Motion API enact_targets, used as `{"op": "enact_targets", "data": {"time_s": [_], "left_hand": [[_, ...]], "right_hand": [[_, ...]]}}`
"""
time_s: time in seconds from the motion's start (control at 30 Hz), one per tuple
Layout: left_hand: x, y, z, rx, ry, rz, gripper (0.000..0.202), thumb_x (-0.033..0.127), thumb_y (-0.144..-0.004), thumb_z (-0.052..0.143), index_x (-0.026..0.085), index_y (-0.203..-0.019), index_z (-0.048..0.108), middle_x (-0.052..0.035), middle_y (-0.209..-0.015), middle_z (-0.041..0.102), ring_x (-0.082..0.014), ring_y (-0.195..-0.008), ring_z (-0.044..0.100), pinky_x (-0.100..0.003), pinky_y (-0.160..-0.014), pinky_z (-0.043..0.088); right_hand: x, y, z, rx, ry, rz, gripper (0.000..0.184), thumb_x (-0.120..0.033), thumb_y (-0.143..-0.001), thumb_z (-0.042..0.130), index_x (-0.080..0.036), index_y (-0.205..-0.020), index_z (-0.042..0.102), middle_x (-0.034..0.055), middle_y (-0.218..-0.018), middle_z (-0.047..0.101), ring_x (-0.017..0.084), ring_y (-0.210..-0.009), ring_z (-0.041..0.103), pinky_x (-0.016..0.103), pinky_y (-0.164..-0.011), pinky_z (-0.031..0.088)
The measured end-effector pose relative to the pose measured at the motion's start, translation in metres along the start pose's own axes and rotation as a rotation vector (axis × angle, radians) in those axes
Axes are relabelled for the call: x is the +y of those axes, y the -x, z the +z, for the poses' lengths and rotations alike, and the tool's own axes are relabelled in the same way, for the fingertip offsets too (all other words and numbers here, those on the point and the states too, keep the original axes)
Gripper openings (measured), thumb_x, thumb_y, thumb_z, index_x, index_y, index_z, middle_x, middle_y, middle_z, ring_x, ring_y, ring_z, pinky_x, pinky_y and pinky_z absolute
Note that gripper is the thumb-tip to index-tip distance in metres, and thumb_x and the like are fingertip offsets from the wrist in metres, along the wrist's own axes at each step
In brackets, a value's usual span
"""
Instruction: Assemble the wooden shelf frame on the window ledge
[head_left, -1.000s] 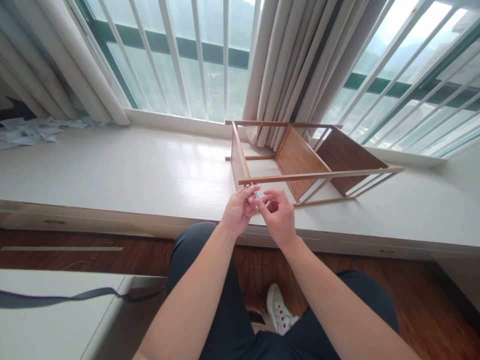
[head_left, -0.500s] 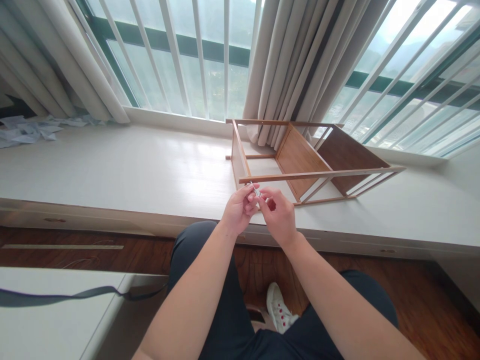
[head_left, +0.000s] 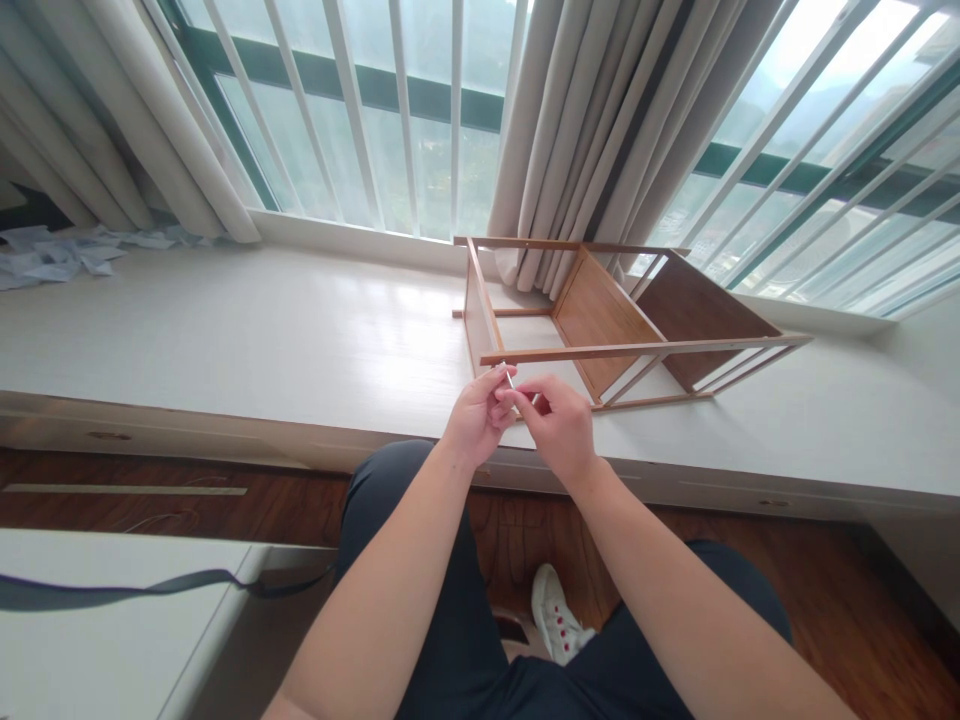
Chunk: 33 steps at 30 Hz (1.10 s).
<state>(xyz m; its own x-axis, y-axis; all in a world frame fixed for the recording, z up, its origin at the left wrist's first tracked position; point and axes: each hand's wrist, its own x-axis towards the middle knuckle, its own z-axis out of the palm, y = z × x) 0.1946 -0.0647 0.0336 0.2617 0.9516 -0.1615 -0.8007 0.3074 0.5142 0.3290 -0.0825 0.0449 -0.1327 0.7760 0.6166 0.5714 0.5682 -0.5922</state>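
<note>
A small, thin, pale piece (head_left: 510, 380) shows between my two hands; it is too small to tell its kind. My left hand (head_left: 480, 412) is closed, with thumb and fingers pinched round that piece. Close against it, my right hand (head_left: 556, 415) pinches at the piece's lower end with thumb and forefinger. Just beyond my fingertips lies a brown wooden shelf rack (head_left: 600, 352) on its side, with slim rails and several panels. Its near left rail end is right above my left fingertips; whether they touch it, I cannot tell.
The rack rests on a white window ledge (head_left: 315, 340). Scraps of paper (head_left: 56, 255) lie at its far left. Grey curtains (head_left: 577, 140) hang behind, beside barred windows. Below left, a dark strap (head_left: 150, 590) crosses a white surface (head_left: 90, 640).
My right fingers have shifted slightly on the small piece, and less of its lower end shows. My left hand and the rack stay nearly where they were.
</note>
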Motion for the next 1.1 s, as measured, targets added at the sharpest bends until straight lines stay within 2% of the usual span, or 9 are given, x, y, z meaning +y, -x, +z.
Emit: {"op": "enact_targets", "data": {"time_s": [0.1, 0.27, 0.77, 1.1], "left_hand": [[-0.001, -0.001, -0.001, -0.029, -0.015, 0.028, 0.036, 0.036, -0.072, 0.089, 0.013, -0.089, 0.067, 0.0102, -0.055, 0.043, 0.0005, -0.041, 0.030, -0.014, -0.038, 0.021], [-0.001, 0.000, 0.002, 0.008, -0.047, 0.053, 0.037, 0.037, -0.069, 0.091, 0.012, -0.086, 0.069, 0.0109, -0.052, 0.041, 0.0004, -0.040, 0.031, -0.014, -0.038, 0.022], [0.000, 0.002, 0.004, 0.027, -0.093, 0.085, 0.038, 0.037, -0.066, 0.093, 0.013, -0.080, 0.067, 0.0114, -0.051, 0.038, -0.0004, -0.040, 0.033, -0.015, -0.038, 0.029], [-0.001, 0.000, 0.003, 0.041, -0.101, 0.071, 0.039, 0.037, -0.065, 0.093, 0.015, -0.078, 0.064, 0.0107, -0.049, 0.041, -0.0010, -0.037, 0.034, -0.016, -0.038, 0.030]], "right_hand": [[-0.005, 0.001, 0.003, -0.022, -0.071, 0.126, 0.028, -0.044, -0.095, 0.069, -0.020, -0.081, 0.072, -0.0002, -0.071, 0.068, 0.010, -0.061, 0.055, 0.026, -0.064, 0.044], [-0.010, 0.005, 0.007, -0.079, -0.236, 0.282, 0.032, -0.047, -0.096, 0.065, -0.020, -0.083, 0.075, 0.0006, -0.069, 0.070, 0.012, -0.062, 0.060, 0.027, -0.068, 0.049], [-0.011, 0.009, 0.010, -0.127, -0.252, 0.273, 0.042, -0.048, -0.102, 0.054, -0.019, -0.079, 0.074, 0.0011, -0.071, 0.070, 0.011, -0.063, 0.059, 0.024, -0.066, 0.047], [-0.012, 0.011, 0.007, -0.154, -0.323, 0.328, 0.040, -0.051, -0.099, 0.058, -0.019, -0.083, 0.074, 0.0009, -0.075, 0.071, 0.010, -0.059, 0.055, 0.023, -0.059, 0.044]]}}
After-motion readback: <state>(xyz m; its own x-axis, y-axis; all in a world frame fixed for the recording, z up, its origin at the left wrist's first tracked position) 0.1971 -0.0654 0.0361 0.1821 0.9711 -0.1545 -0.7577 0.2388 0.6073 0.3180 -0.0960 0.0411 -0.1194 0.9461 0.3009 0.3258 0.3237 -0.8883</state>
